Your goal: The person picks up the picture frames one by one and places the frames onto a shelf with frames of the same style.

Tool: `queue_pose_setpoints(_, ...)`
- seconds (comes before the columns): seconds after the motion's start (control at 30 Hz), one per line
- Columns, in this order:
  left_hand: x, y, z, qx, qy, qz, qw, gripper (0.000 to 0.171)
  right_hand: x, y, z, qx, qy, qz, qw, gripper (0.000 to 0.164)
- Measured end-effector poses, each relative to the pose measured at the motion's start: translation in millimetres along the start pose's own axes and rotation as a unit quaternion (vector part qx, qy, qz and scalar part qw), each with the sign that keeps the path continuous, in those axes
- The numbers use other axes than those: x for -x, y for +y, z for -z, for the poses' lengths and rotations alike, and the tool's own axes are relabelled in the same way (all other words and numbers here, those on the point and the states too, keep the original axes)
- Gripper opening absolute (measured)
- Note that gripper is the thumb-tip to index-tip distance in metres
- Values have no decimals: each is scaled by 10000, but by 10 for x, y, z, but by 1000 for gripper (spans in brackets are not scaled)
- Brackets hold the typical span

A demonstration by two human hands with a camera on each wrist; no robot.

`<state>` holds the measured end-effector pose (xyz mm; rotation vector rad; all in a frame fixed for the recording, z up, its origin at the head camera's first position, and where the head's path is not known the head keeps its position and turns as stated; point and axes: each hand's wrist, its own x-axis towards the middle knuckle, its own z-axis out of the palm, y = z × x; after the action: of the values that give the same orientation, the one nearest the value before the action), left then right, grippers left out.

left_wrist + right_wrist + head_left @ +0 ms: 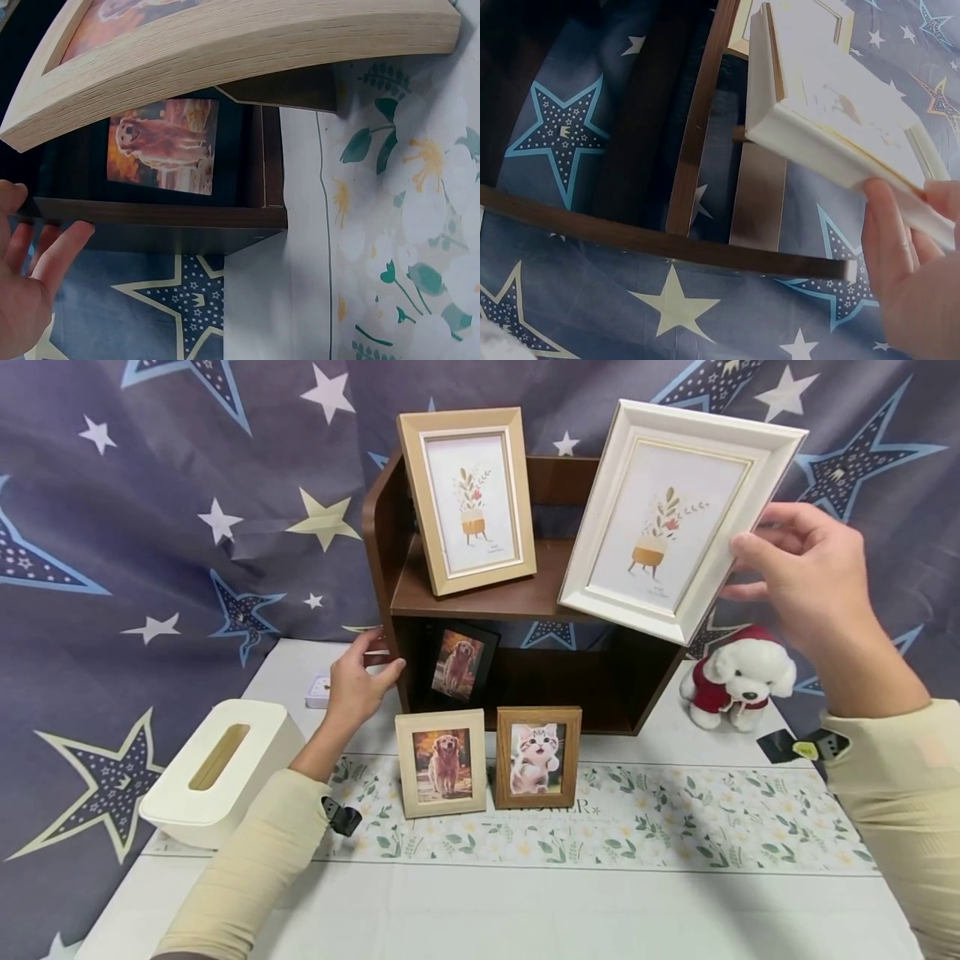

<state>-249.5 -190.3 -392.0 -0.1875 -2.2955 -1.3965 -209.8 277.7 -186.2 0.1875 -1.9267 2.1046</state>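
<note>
Table [525, 910] has a floral runner [720, 827] across it; large printed letters on the runner end in R, partly hidden, smaller line beneath too faint to read; beige frame [441, 763] with a dog photo and brown frame [537, 757] with a kitten photo stand on it side by side; white tissue box [258, 768] at left, oblong slot in top, contents can't be made out; left hand [356, 685] touches the shelf's left side panel, cannot tell if it grips; small box [318, 691] near that hand.

Shelf [382, 531] is dark brown, two tiers; lower bay holds black frame [457, 662], dog photo, leaning at left; tan frame [471, 502] stands on upper tier, plant print; right hand [813, 564] grips white frame [678, 522] by its right edge, thumb in front; white frame is at the upper tier's right side, picture facing the person, long axis near upright, top leaning right; small lettering on both plant prints, unreadable; plush dog [742, 681] in red right of shelf; star-patterned backdrop [255, 464] behind.
</note>
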Motion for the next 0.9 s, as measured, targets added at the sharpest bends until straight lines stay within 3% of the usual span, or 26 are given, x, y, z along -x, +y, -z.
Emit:
queue_pose_setpoints(0.27, -3, 9, -1, 24, 16, 4, 10000, 50, -135, 12, -191, -9, 338, -158, 9993, 23)
queue_pose_setpoints(0.9, 14, 22, -10, 7, 9, -18, 10000, 51, -289, 28, -429, 760, 788, -175, 9938, 22)
